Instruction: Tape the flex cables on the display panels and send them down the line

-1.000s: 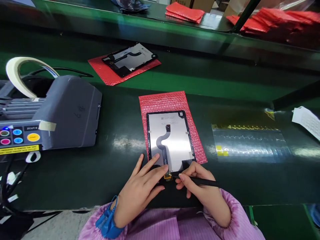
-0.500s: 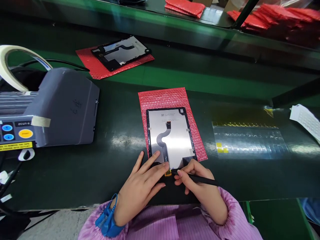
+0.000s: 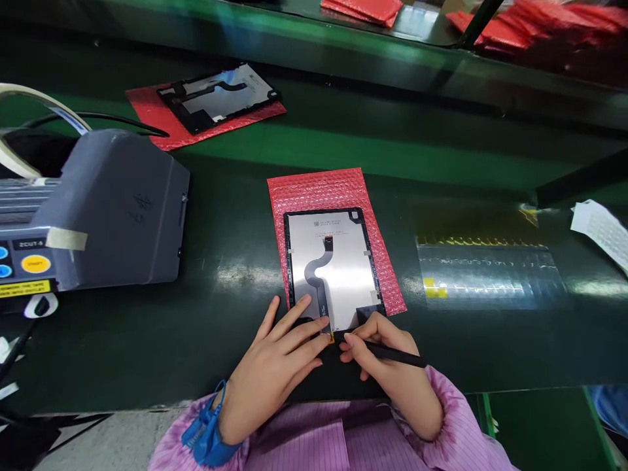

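A tablet screen panel (image 3: 350, 268) with a silvery back and black frame lies on a red bubble-wrap pouch (image 3: 314, 186). A grey flex cable (image 3: 313, 273) snakes down its back to an amber end at the lower edge. My left hand (image 3: 279, 350) rests flat over the lower left of the panel, fingers spread, fingertips on the cable's lower end. Between the thumb and fingers of my right hand (image 3: 385, 350) is a slim black pen-like tool (image 3: 400, 355). Its tip is near the amber end; whether they touch I cannot tell.
At the left stands a grey tape dispenser (image 3: 118, 209) with a tape roll. Another screen panel (image 3: 250, 88) lies on red bubble wrap at the back. Clear film strips (image 3: 485, 278) lie to the right, beside a white sheet (image 3: 601, 229). Red pouches (image 3: 544, 26) fill the upper shelf.
The view has shifted slightly. My left fingers have moved a little over the amber end of the cable, covering more of it. My right hand keeps the same grip on the tool.
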